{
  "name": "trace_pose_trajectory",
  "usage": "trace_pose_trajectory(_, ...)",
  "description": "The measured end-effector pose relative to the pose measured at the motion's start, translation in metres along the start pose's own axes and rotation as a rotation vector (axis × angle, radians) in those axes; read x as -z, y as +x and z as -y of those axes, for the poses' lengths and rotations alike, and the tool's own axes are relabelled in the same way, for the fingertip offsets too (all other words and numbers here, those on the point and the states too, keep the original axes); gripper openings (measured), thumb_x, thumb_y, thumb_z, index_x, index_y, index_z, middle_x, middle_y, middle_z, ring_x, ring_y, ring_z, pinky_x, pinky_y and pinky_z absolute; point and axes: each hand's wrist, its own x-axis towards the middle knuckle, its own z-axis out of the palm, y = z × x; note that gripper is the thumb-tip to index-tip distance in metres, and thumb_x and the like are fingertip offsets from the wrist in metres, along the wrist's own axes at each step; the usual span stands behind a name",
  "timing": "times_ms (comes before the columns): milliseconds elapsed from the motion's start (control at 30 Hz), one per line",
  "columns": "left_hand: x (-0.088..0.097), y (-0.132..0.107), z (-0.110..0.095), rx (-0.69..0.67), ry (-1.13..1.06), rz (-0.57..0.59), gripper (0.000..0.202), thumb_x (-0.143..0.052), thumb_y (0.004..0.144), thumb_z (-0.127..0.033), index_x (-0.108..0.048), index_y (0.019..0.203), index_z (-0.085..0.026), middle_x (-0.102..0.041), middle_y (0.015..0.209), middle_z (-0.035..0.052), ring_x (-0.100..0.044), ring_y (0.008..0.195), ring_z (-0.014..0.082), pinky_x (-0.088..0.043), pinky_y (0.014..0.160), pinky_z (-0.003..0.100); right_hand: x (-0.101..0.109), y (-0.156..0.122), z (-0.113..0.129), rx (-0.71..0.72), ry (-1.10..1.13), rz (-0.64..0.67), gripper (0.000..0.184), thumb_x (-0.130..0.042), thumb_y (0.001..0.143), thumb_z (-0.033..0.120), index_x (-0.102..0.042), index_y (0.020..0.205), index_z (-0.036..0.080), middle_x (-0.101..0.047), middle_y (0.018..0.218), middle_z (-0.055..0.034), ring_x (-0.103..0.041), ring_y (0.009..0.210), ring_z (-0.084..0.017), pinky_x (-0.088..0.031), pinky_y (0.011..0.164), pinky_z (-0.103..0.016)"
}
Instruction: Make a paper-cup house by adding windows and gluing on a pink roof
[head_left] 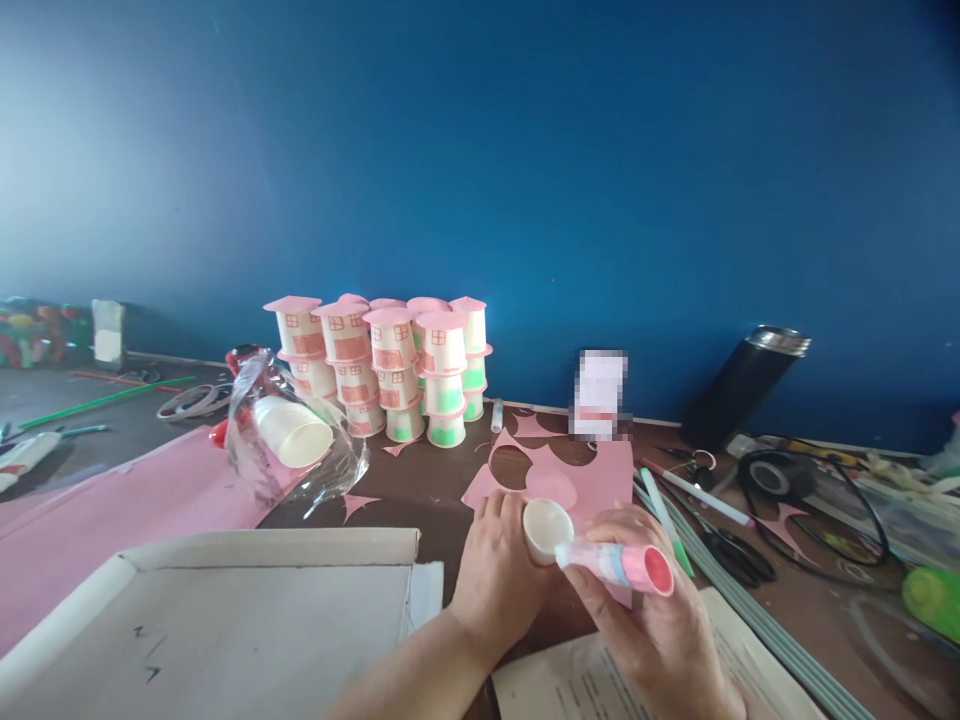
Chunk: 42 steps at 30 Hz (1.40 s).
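My left hand is closed around a small white paper cup, whose round end faces me. In my right hand is a glue stick with a clear tube and a pink base. Its tip touches, or nearly touches, the cup's rim. Just behind the cup lies a pink paper circle on a cut pink sheet. Farther back, several stacked paper-cup towers stand in rows, with pink paper roofs and drawn windows.
A plastic-wrapped stack of white cups lies left of centre. An open cardboard box fills the front left. At right are markers, black scissors, grey rods and a leaning black flask. A blue wall rises behind.
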Motion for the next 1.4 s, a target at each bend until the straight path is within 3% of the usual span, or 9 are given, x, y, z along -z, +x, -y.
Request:
trace_pose_trajectory(133,-0.001,0.0,0.001,0.011,-0.021,-0.033,0.036,-0.072,0.067,-0.027,-0.056,0.098,-0.019,-0.059,0.095,0.0072,-0.054,0.091,0.0274,-0.046,0.081,0.044,0.005,-0.005,0.001,-0.06,0.134,-0.009,0.016,-0.061,0.084,0.015,-0.057,0.097,0.024,-0.06,0.093,-0.004,-0.058,0.097,-0.025,-0.035,0.103,-0.052)
trace_pose_trajectory(267,0.003,0.002,0.001,0.04,-0.055,-0.009,0.045,-0.079,0.062,-0.035,-0.056,0.098,-0.02,-0.059,0.099,0.0067,-0.053,0.095,0.0283,-0.044,0.084,0.045,0.007,-0.01,-0.009,-0.383,0.383,-0.166,0.011,-0.059,0.09,0.028,-0.06,0.1,0.025,-0.064,0.099,-0.0045,-0.06,0.098,-0.023,-0.05,0.081,-0.033)
trace_pose_trajectory(400,0.008,0.002,-0.001,0.073,-0.091,0.062,0.061,-0.086,0.055,-0.046,-0.057,0.102,-0.02,-0.058,0.105,0.0077,-0.053,0.099,0.0295,-0.044,0.086,0.046,0.004,-0.008,-0.021,-0.636,0.581,-0.308,0.015,-0.064,0.088,0.037,-0.063,0.098,0.026,-0.068,0.093,-0.0017,-0.063,0.086,-0.018,-0.051,0.075,-0.025)
trace_pose_trajectory(600,0.008,0.001,-0.003,0.068,-0.092,0.08,0.068,-0.087,0.054,-0.04,-0.056,0.111,-0.02,-0.057,0.114,0.0092,-0.051,0.109,0.0309,-0.041,0.095,0.048,0.001,-0.003,-0.023,-0.741,0.555,-0.355,0.022,-0.072,0.081,0.042,-0.065,0.092,0.024,-0.07,0.082,0.0002,-0.063,0.073,-0.017,-0.051,0.07,-0.026)
trace_pose_trajectory(767,0.006,-0.001,-0.005,0.032,-0.077,0.073,0.058,-0.081,0.059,-0.03,-0.056,0.111,-0.021,-0.059,0.11,0.0087,-0.053,0.108,0.0312,-0.044,0.094,0.049,0.0,-0.001,-0.035,-0.846,0.556,-0.488,0.035,-0.073,0.076,0.048,-0.068,0.099,0.022,-0.073,0.088,-0.0028,-0.066,0.079,-0.022,-0.052,0.071,-0.031)
trace_pose_trajectory(967,-0.001,0.0,0.001,-0.018,-0.067,-0.075,0.047,-0.07,0.069,-0.026,-0.054,0.113,-0.019,-0.063,0.106,0.0095,-0.059,0.101,0.0288,-0.049,0.09,0.048,0.023,0.015,-0.047,-0.835,0.661,-0.612,0.045,-0.073,0.077,0.047,-0.063,0.115,0.025,-0.07,0.099,-0.0017,-0.066,0.09,-0.019,-0.053,0.08,-0.031)
trace_pose_trajectory(1133,-0.003,0.003,0.008,0.042,-0.05,-0.222,0.053,-0.067,0.074,-0.032,-0.05,0.122,-0.019,-0.062,0.118,0.0136,-0.058,0.112,0.0322,-0.048,0.093,0.051,0.06,0.024,-0.08,-0.905,0.313,-0.55,0.04,-0.064,0.078,0.054,-0.06,0.099,0.021,-0.072,0.096,-0.0068,-0.07,0.089,-0.024,-0.057,0.077,-0.035)
trace_pose_trajectory(1267,0.0,0.003,0.009,0.053,-0.035,-0.146,0.054,-0.065,0.078,-0.04,-0.049,0.124,-0.018,-0.061,0.122,0.0143,-0.056,0.117,0.033,-0.047,0.096,0.053,0.085,0.014,-0.118,-1.02,0.012,-0.559,0.036,-0.051,0.081,0.055,-0.058,0.086,0.02,-0.068,0.079,-0.0069,-0.068,0.073,-0.025,-0.053,0.063,-0.034)
trace_pose_trajectory(1400,0.001,0.003,0.009,0.042,-0.021,-0.127,0.051,-0.064,0.08,-0.044,-0.05,0.122,-0.018,-0.063,0.119,0.0132,-0.057,0.117,0.0334,-0.049,0.095,0.051,0.099,0.003,-0.136,-1.145,-0.301,-0.354,0.03,-0.057,0.074,0.05,-0.056,0.062,0.023,-0.061,0.055,-0.0063,-0.064,0.063,-0.032,-0.045,0.061,-0.04)
